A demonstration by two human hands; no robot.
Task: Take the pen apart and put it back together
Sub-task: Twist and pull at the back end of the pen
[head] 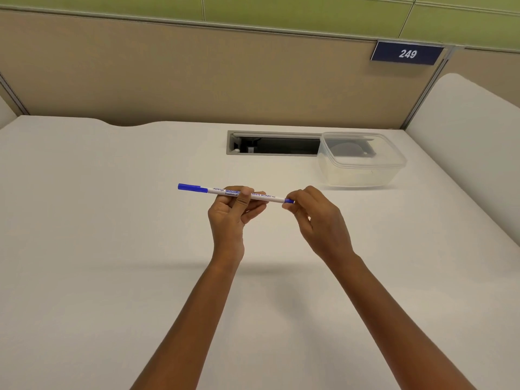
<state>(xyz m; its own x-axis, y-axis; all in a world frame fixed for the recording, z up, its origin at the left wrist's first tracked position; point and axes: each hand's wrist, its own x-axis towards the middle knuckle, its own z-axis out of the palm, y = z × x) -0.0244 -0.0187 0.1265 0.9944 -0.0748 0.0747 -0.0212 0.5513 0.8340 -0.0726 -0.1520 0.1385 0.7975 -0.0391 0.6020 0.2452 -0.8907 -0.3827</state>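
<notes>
Above the white desk [112, 249], the left hand [230, 218] clamps the pen [216, 190] mid-barrel while the right hand [318, 218] pinches its right end.

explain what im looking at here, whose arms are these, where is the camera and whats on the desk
There is no machine here: these are a person's two bare arms. The single picture comes from a camera worn on the person's head, looking forward and down, which is why the arms reach in from the bottom edge.

The left hand holds a white pen around the middle of its barrel, level above the desk. The pen's blue cap is on, pointing left. The right hand pinches the blue end plug at the other end in a fingertip grip.

On the white desk lies one clear plastic box, partly covering a cable slot. The sign on the partition reads 249.
</notes>
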